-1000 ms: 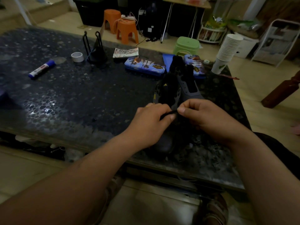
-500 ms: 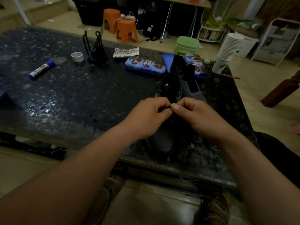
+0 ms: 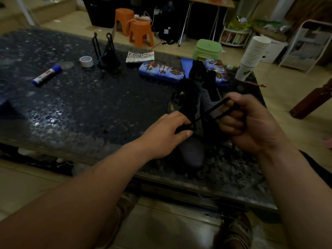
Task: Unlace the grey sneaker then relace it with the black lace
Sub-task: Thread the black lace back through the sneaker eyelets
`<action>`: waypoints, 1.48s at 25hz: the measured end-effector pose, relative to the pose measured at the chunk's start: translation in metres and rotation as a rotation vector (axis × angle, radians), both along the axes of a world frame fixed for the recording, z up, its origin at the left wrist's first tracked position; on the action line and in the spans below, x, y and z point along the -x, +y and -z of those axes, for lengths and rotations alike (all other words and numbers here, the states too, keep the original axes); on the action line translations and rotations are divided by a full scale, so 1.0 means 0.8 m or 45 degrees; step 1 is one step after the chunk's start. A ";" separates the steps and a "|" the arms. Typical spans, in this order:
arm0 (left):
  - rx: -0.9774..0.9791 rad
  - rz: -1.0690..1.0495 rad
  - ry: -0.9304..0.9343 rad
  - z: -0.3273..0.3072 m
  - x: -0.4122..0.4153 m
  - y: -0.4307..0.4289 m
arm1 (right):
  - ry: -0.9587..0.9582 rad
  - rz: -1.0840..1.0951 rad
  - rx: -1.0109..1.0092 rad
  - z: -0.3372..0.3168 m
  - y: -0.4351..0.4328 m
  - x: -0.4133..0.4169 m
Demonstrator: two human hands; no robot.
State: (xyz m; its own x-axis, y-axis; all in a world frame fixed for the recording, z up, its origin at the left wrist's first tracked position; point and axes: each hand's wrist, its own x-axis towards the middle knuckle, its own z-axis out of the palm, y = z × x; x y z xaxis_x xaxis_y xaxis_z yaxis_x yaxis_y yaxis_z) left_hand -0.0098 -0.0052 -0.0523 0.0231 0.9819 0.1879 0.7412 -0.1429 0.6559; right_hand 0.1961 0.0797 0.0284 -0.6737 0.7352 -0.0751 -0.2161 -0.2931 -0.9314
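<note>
Where the right hand [image 3: 251, 123] closes, its curled fingers [image 3: 230, 123] grip the lace [image 3: 218, 107]. Two black strands run taut from this grip, down and left, to the sneaker [image 3: 192, 151]. The left hand [image 3: 165, 135] has its fingers curled as well. Thumb and forefinger pinch a strand of the lace against the sneaker's upper, at the left side of the eyelet rows. Which eyelets the lace passes through cannot be told in the dim light.

The sneaker stands right of frame centre between the two hands. Its grey toe points toward the lower edge and its black tongue [image 3: 188, 101] is raised. It rests on the table [image 3: 89, 108], a dark pebble-patterned top, near the table's front edge.

Further out on the table:
- two blue tins [image 3: 161, 71], just beyond the sneaker's heel;
- a stack of cups [image 3: 253, 53], upper right;
- a tape roll [image 3: 86, 61] and a glue stick [image 3: 47, 75], upper left, well apart from the sneaker.

Beyond the table, two orange stools [image 3: 140, 32] and a green stool [image 3: 206, 48] stand on the floor.
</note>
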 end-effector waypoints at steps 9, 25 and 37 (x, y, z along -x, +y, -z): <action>0.164 -0.664 -1.592 -0.045 0.001 0.017 | -0.538 0.661 0.039 0.046 0.033 0.004; 0.142 -0.232 0.304 -0.026 -0.048 -0.011 | -1.111 0.218 -0.347 0.069 -0.010 0.007; 0.399 -0.237 -0.189 -0.018 -0.051 0.012 | -1.052 0.250 -0.607 0.073 -0.020 -0.021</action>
State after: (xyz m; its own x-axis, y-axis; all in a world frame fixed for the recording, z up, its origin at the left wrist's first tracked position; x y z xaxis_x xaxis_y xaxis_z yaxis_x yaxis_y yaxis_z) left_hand 0.0312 0.0045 -0.0379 -0.1658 0.9771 -0.1337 0.6291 0.2092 0.7487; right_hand 0.2127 0.0636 -0.0301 -0.4044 0.9046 -0.1347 0.5543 0.1252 -0.8228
